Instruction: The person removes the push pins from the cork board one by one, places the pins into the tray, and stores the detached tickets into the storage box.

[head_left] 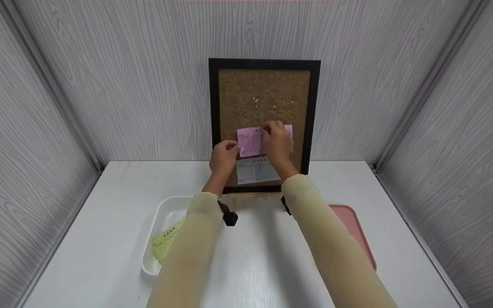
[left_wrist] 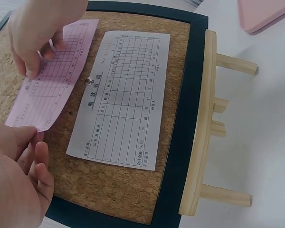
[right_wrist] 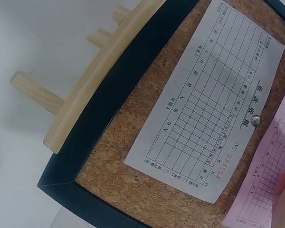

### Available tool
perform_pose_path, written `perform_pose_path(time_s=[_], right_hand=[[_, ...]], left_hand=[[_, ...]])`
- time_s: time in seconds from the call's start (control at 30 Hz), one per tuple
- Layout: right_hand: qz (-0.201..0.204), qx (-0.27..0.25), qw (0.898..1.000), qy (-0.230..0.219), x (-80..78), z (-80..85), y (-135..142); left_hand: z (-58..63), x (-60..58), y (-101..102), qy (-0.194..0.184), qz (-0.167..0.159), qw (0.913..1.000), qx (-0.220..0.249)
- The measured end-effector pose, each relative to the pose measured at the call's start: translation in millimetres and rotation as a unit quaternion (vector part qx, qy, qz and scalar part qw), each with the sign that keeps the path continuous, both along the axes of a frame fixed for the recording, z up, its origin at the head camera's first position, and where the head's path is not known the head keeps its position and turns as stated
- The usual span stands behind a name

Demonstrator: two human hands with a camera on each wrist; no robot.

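Two hands worked at a pink slip (head_left: 250, 142) that lay against a cork board (head_left: 263, 90), below the middle of it. The left hand (head_left: 224, 158) pinched the slip's lower left corner between thumb and finger, the other fingers loosely bent. The right hand (head_left: 278, 139) was bent over the slip's upper part, right of its middle, with its fingertips near the top edge; whether they had hold of anything small could not be told.

Just below the pink slip was a white slip (left_wrist: 126, 99) with a printed grid, a shiny pin (right_wrist: 255, 120) at the middle of its top edge. A black frame (head_left: 263, 64) ran round the cork, and a wooden stand (left_wrist: 202, 128) bore it on the white bench (head_left: 253, 269).

On the left of the bench sat a white tray (head_left: 146, 256) with yellow paper (head_left: 163, 242) in it, partly behind the left sleeve (head_left: 188, 256). On the right was a pink tray (head_left: 355, 226), partly covered by the right sleeve (head_left: 336, 252).
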State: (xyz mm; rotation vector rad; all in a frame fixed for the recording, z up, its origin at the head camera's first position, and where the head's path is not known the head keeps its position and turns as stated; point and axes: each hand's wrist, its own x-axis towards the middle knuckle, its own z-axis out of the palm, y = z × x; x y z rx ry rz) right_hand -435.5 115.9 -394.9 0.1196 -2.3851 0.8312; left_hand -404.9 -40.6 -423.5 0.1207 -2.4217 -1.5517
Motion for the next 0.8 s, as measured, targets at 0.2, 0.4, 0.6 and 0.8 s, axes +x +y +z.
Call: perform_pose_path(time_s=[0.2, 0.4, 0.6, 0.8], right_hand=[[-0.003, -0.002, 1.0, -0.004, -1.1, 0.4, 0.6], [0.001, -0.01, 1.0, -0.015, 0.9, 1.2, 2.0], [0.006, -0.01, 1.0, -0.012, 4.2, 0.1, 1.2], [0.035, -0.031, 0.999, 0.009, 14.3, 0.8, -1.8]], left_hand=[[-0.4, -0.3, 0.3, 0.002, 0.0, 1.0, 0.0], [-2.1, -0.1, 1.3, 0.001, 0.002, 1.0, -0.003], [-1.9, 2.8, 0.7, 0.008, -0.002, 0.9999, 0.006], [-3.3, 9.1, -2.0, 0.017, -0.004, 0.9994, 0.03]])
